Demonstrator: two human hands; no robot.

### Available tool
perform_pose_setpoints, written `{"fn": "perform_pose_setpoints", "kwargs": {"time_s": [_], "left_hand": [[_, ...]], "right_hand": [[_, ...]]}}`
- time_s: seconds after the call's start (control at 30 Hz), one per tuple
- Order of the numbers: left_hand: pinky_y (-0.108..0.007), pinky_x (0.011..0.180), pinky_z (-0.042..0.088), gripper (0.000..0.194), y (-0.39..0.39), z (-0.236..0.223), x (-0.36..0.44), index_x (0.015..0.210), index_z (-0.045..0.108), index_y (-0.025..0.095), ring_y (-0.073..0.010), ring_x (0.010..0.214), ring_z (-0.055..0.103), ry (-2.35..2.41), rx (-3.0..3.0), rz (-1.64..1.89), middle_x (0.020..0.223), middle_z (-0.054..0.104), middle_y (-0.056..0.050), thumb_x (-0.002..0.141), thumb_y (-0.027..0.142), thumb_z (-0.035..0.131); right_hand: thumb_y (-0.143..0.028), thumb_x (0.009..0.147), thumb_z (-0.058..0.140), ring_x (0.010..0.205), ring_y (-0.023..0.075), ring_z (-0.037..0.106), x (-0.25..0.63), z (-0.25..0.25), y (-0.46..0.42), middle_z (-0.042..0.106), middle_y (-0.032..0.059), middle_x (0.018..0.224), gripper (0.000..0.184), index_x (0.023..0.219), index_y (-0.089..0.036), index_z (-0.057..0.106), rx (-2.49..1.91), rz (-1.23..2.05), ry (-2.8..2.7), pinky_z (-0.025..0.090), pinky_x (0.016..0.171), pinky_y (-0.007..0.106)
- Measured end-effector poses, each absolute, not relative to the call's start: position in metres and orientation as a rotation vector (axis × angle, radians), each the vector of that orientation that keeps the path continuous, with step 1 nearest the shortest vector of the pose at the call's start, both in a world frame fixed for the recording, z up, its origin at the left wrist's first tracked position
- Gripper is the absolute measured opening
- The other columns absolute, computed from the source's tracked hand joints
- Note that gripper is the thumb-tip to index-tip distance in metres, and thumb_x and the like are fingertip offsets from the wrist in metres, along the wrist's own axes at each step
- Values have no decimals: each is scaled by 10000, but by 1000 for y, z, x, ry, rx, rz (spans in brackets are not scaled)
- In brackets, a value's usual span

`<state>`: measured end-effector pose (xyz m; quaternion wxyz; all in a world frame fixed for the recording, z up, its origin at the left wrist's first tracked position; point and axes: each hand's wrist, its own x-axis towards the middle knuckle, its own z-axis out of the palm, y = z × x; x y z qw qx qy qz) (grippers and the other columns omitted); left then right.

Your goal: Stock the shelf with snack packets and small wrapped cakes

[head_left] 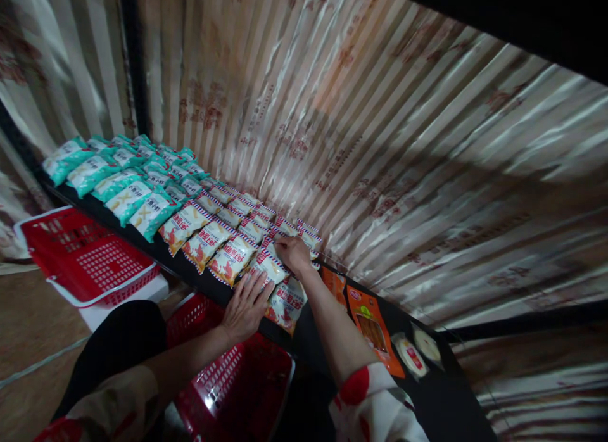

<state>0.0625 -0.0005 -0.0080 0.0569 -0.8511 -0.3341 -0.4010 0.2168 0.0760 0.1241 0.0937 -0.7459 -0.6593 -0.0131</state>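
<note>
Rows of white-and-orange snack bags with red lettering and striped edges lie on a narrow black shelf. My left hand rests with its fingers stretched out on the lower part of a front-row snack bag. My right hand reaches over the row behind, fingers curled down at the upper end of a bag; its fingertips are partly hidden. Another snack bag lies at the right end of the front row, below my right wrist.
Green snack bags fill the shelf's left end. Orange packets and round pale packs lie at the right. A red basket stands below left, another red basket under my arms. Printed sheeting hangs behind.
</note>
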Motion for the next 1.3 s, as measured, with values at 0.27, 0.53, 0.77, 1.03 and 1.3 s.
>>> {"fn": "perform_pose_setpoints", "kwargs": {"time_s": [0.27,0.53,0.77,1.03,1.3], "left_hand": [[-470,1115,238,489,5,0,64,1367,371,150,-264,1382,201,-1119,-2590,-1261,1463,323,-125,888,240,413],[-497,1106,236,556,5,-4,62,1405,304,152,-289,1389,164,-1082,-2608,-1258,1494,250,-126,883,293,435],[-504,1093,258,604,6,1,66,1418,277,171,-304,1384,181,-1077,-2592,-1282,1499,233,-138,861,299,471],[-504,1095,263,599,10,1,71,1417,283,177,-305,1382,192,-1120,-2600,-1242,1505,218,-132,849,228,469],[-514,1085,268,631,6,4,72,1437,217,198,-316,1376,207,-1107,-2551,-1336,1518,178,-126,858,241,466]], "right_hand": [[-274,854,478,818,153,636,209,122,77,718,-13,869,235,853,-266,713,-2166,-10,-1866,420,698,214],[-306,902,416,919,177,601,234,125,81,695,47,990,297,1031,-230,671,-2215,-164,-1657,419,807,260],[-268,840,517,920,196,605,255,121,93,711,18,920,226,980,-290,693,-2346,-46,-1769,449,747,275],[-232,810,554,833,153,639,262,115,107,720,-13,879,171,863,-272,712,-2286,115,-1690,445,727,228],[-233,846,499,813,152,636,258,114,105,711,5,873,195,872,-232,692,-2163,114,-1640,439,705,224]]}}
